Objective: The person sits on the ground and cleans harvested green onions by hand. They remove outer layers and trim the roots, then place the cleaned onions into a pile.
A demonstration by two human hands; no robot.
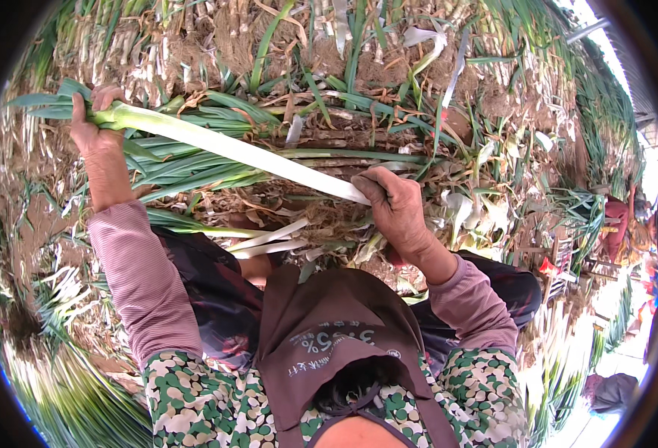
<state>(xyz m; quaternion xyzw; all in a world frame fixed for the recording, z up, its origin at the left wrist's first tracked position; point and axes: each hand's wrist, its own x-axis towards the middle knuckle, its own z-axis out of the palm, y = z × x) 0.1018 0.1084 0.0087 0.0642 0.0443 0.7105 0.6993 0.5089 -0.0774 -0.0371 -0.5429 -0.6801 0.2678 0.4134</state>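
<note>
A long leek or large green onion (239, 151) stretches across the view, its white stalk smooth and bare. My left hand (102, 117) grips it at the upper left, where the stalk turns into green leaves. At the stalk's lower right end, the fingers and thumb of my right hand (393, 204) close on the white base; the root end is hidden by them. Under the stalk lie unpeeled ones with green leaves (205, 168) and brownish, dirty stalks. Several white stalks (270, 241) lie close to my lap, below the held one.
Rows of rooted stalks (211, 56) lie across the far side. Peeled skins (466, 213) and dry leaves litter the ground at right. White-stalked bundles lie at lower left (71, 386) and lower right (553, 347). A small slatted frame (559, 269) stands at right.
</note>
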